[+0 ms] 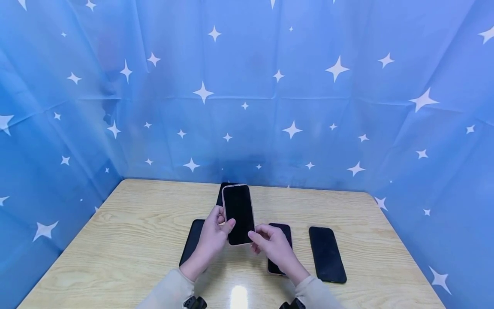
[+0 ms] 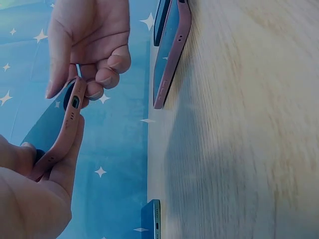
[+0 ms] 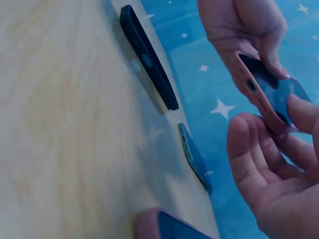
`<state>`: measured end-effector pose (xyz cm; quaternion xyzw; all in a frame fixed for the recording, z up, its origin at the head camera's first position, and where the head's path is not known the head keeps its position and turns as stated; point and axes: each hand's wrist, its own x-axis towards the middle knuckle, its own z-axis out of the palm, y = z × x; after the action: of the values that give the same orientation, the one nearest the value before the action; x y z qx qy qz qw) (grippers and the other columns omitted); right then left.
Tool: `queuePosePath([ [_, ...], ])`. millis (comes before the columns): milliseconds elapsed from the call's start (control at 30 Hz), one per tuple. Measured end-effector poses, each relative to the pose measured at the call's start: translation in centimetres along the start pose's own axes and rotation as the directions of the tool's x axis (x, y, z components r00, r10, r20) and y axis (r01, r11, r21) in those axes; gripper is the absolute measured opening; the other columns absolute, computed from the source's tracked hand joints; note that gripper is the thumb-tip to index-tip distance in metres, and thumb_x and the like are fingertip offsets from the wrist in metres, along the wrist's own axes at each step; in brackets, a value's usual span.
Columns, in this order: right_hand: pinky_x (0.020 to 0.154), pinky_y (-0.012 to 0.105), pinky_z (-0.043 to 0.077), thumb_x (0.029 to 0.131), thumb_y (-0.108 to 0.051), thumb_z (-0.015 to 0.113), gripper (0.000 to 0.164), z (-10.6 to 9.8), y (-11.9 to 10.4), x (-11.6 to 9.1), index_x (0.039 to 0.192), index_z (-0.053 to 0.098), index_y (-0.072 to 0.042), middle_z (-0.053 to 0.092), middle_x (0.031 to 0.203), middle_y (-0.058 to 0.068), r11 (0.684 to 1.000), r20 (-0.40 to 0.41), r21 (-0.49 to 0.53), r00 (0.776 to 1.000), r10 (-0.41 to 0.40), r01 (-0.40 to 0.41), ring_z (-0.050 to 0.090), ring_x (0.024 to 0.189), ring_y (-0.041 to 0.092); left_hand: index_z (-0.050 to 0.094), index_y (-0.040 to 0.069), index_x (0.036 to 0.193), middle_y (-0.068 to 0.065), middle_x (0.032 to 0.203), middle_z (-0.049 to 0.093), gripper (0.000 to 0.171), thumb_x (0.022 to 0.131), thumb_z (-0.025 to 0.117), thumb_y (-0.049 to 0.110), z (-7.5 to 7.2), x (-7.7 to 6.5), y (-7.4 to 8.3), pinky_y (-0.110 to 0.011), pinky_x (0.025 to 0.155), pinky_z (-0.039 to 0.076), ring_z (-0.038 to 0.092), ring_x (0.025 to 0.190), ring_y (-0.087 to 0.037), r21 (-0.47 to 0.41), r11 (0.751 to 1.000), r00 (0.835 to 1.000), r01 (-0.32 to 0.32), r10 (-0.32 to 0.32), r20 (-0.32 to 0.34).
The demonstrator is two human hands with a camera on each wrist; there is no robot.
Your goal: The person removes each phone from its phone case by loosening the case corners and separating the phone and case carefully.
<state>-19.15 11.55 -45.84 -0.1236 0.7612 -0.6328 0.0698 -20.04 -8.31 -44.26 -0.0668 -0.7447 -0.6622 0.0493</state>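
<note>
A smartphone (image 1: pixel 238 210) in a pink case is held up above the table, its dark screen facing me. My left hand (image 1: pixel 210 240) grips it along the left edge, with the thumb on the front. At the lower right corner, my right hand (image 1: pixel 275 246) pinches the case between thumb and fingers. The left wrist view shows the pink case's (image 2: pixel 67 132) bottom edge with its charging port. Below my right forearm lies another pink-cased phone (image 1: pixel 285 231), partly covered. A dark phone (image 1: pixel 193 240) lies beside my left wrist, partly hidden by it.
One dark phone (image 1: pixel 219 201) lies behind the held one, mostly hidden. At the right, a black phone (image 1: pixel 327 255) lies on the wooden table (image 1: pixel 127 231). Blue star-patterned cloth (image 1: pixel 247 120) hangs behind the table and at both sides.
</note>
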Motion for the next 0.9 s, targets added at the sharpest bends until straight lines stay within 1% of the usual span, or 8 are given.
queuePosePath([
  [167,0.068,0.031,0.061,0.101,-0.017,0.068,0.029,1.2,0.0,-0.3,0.102,0.069,0.012,0.069,0.077,0.014,0.986,-0.116,0.166,0.993,0.03,-0.01,0.068,0.065,0.017,0.048,0.002,0.101,-0.004,0.08,0.053,0.018,0.098,0.064,-0.005,0.2,0.0,0.0,-0.02,0.047,0.036,0.047,0.049,-0.008,0.006,0.999,0.998,-0.052,0.053,-0.027],
  [300,0.069,0.033,0.062,0.101,-0.012,0.066,0.031,1.8,0.1,-0.5,0.107,0.069,0.018,0.072,0.078,0.013,0.958,-0.186,0.284,0.982,0.032,0.023,0.07,0.066,0.017,0.046,0.002,0.1,0.0,0.076,0.046,0.019,0.097,0.063,-0.007,0.3,0.0,-0.1,-0.02,0.047,0.036,0.048,0.049,-0.008,0.005,0.996,0.995,-0.093,0.093,-0.026],
  [467,0.067,0.033,0.061,0.102,-0.01,0.064,0.032,2.0,0.3,-0.5,0.11,0.067,0.021,0.072,0.078,0.007,0.916,-0.193,0.397,0.981,0.03,0.05,0.07,0.066,0.017,0.046,0.0,0.102,-0.006,0.08,0.053,0.018,0.098,0.063,-0.006,0.3,0.1,0.1,-0.021,0.051,0.04,0.055,0.055,-0.011,-0.005,0.999,0.998,-0.052,0.052,-0.019],
  [533,0.067,0.032,0.06,0.103,-0.01,0.062,0.027,2.0,0.5,-0.6,0.107,0.072,0.016,0.072,0.078,0.005,0.894,-0.179,0.445,0.984,0.028,0.055,0.07,0.066,0.017,0.046,-0.001,0.105,-0.012,0.086,0.062,0.017,0.099,0.062,-0.005,0.2,0.1,0.2,-0.022,0.055,0.044,0.061,0.062,-0.013,-0.018,0.999,0.999,-0.034,0.034,-0.01],
  [600,0.068,0.032,0.059,0.103,-0.009,0.061,0.022,1.9,0.7,-0.6,0.102,0.077,0.005,0.073,0.079,0.004,0.869,-0.158,0.491,0.987,0.033,0.05,0.07,0.066,0.017,0.047,-0.002,0.107,-0.017,0.094,0.067,0.015,0.1,0.06,-0.005,0.2,0.1,0.3,-0.023,0.056,0.046,0.066,0.069,-0.015,-0.043,0.999,1.0,-0.016,0.016,0.002],
  [733,0.07,0.031,0.058,0.105,-0.009,0.056,0.027,1.7,1.0,-0.6,0.095,0.08,-0.015,0.075,0.082,0.001,0.818,-0.102,0.575,0.994,0.041,0.025,0.069,0.067,0.015,0.049,-0.003,0.11,-0.022,0.105,0.071,0.014,0.101,0.058,-0.005,0.1,0.1,0.4,-0.024,0.063,0.052,0.07,0.081,-0.017,-0.102,0.995,1.0,0.01,-0.007,0.028],
  [833,0.07,0.028,0.056,0.107,-0.01,0.053,0.031,1.5,1.3,-0.6,0.095,0.08,-0.02,0.076,0.083,-0.002,0.782,-0.054,0.623,0.998,0.04,0.002,0.068,0.069,0.013,0.049,-0.004,0.111,-0.022,0.105,0.072,0.012,0.102,0.056,-0.006,0.2,0.1,0.5,-0.027,0.068,0.056,0.071,0.085,-0.017,-0.175,0.984,0.998,0.042,-0.033,0.051],
  [900,0.069,0.027,0.055,0.108,-0.009,0.049,0.032,1.3,1.5,-0.6,0.097,0.078,-0.019,0.076,0.085,-0.003,0.74,-0.001,0.673,1.0,0.027,-0.02,0.068,0.07,0.012,0.048,-0.004,0.111,-0.019,0.104,0.073,0.011,0.102,0.054,-0.007,0.2,0.1,0.6,-0.028,0.069,0.058,0.072,0.085,-0.016,-0.235,0.969,0.995,0.079,-0.063,0.074],
])
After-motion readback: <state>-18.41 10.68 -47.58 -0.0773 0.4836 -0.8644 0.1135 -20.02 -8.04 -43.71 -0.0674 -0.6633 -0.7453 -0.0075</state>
